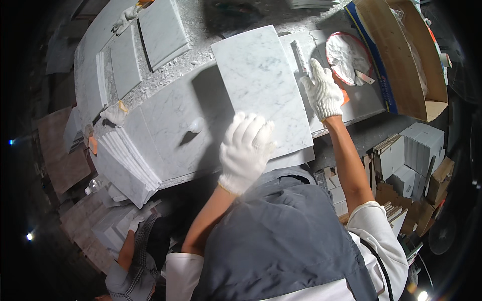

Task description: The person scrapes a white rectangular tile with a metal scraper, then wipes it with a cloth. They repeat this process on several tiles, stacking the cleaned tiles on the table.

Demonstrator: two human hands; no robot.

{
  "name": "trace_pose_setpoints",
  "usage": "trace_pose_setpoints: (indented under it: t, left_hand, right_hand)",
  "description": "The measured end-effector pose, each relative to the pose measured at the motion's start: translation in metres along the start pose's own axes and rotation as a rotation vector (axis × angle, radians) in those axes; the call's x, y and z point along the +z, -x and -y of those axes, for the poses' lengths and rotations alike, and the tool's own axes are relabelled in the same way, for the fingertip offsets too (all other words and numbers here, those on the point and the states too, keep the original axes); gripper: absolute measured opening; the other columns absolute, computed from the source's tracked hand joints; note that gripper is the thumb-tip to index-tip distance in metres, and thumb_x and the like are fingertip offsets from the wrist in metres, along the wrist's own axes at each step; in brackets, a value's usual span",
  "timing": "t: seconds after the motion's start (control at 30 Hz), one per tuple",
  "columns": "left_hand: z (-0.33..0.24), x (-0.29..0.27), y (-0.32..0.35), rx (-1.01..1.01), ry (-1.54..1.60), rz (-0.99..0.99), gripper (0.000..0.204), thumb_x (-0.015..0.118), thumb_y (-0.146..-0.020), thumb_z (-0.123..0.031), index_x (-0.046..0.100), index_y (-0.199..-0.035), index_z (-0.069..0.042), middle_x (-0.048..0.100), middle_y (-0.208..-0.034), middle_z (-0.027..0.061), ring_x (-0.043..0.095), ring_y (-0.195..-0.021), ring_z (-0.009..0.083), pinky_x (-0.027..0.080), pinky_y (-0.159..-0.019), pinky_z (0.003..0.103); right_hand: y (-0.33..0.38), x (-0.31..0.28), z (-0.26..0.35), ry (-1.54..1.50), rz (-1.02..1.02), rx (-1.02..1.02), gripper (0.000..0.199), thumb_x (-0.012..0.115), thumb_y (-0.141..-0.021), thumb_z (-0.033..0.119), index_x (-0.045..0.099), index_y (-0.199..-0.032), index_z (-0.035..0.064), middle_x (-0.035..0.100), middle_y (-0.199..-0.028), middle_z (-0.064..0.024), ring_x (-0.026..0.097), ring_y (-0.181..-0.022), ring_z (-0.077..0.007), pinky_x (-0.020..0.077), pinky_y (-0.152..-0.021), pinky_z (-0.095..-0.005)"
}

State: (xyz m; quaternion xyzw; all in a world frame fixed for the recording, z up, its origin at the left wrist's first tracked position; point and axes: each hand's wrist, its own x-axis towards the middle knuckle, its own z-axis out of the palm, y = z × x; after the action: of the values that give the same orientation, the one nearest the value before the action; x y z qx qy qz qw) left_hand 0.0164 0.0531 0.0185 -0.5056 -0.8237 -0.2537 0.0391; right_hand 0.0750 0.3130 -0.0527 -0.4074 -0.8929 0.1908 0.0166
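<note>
A large white marble slab [263, 90] with grey veins lies in front of me on top of other pale slabs. My left hand [246, 150], in a white knitted glove, rests on its lower left edge, the fingers stretched out and holding nothing. To the slab's right my right hand [324, 94], gloved likewise, reaches over the work surface with extended fingers. A white marker-like stick [299, 56] lies close by its thumb and fingertips. Something orange [345, 96] shows partly from under this hand. Just beyond sits a red-rimmed bowl [371, 60] of white paste, a small spatula [364, 77] at its edge.
An open cardboard box [409, 55] stands at the right. More marble tiles [160, 32] lie at the far left, with a stack [128, 165] nearer. A small clear round object [197, 125] sits on the slab surface. A co-worker's arm [126, 251] shows at lower left.
</note>
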Motion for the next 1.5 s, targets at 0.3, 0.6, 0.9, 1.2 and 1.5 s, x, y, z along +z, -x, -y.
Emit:
trace_pose_setpoints:
  t: [0.3,0.6,0.9,1.2,1.5]
  left_hand:
    - [0.091,0.035,-0.075,0.055,-0.327,0.052,0.053,0.061,-0.096,-0.049,0.063,-0.136,-0.015,0.06,-0.14,0.005,0.046,-0.14,0.0224,0.025,-0.126,0.047]
    - [0.076,0.03,-0.071,0.032,-0.344,0.118,0.055,0.06,-0.096,-0.05,0.063,-0.135,-0.012,0.064,-0.136,0.0062,0.052,-0.134,0.023,0.026,-0.126,0.047]
    - [0.002,-0.007,-0.02,-0.22,0.304,0.454,0.043,0.066,-0.097,-0.039,0.066,-0.134,-0.016,0.076,-0.103,0.0085,0.067,-0.114,0.031,0.054,-0.098,0.043]
    - [-0.013,-0.023,-0.009,-0.432,0.55,0.013,0.075,0.082,-0.089,-0.044,0.054,-0.144,-0.002,0.074,-0.114,0.0146,0.07,-0.104,0.0251,0.057,-0.094,0.039]
    - [-0.016,-0.04,-0.005,-0.316,0.41,0.187,0.035,0.072,-0.098,-0.039,0.072,-0.111,-0.007,0.072,-0.094,0.0136,0.07,-0.086,0.0329,0.054,-0.077,0.042]
  right_hand:
    - [-0.023,0.006,0.007,0.041,0.156,0.005,0.055,0.069,-0.097,0.031,0.05,-0.147,0.0183,0.07,-0.116,-0.0186,0.07,-0.105,-0.0412,0.0567,-0.087,-0.0514]
    - [-0.023,0.009,0.01,-0.073,0.069,0.054,0.056,0.069,-0.095,0.028,0.052,-0.147,0.0137,0.07,-0.117,-0.0208,0.068,-0.111,-0.042,0.0537,-0.094,-0.0532]
    - [0.019,-0.064,0.015,-1.076,0.207,0.21,0.027,0.069,-0.1,0.021,0.065,-0.123,0.0058,0.065,-0.084,-0.0002,0.06,-0.07,-0.0072,0.0488,-0.058,-0.0235]
    - [0.092,-0.06,0.045,-1.124,0.563,-0.066,0.042,0.072,-0.098,0.027,0.061,-0.129,0.0008,0.069,-0.08,-0.0054,0.064,-0.07,-0.0128,0.0476,-0.056,-0.0234]
    - [0.116,-0.059,0.054,-1.427,0.743,0.228,0.032,0.073,-0.097,0.025,0.066,-0.116,0.0014,0.069,-0.08,-0.007,0.06,-0.058,-0.01,0.0476,-0.048,-0.0243]
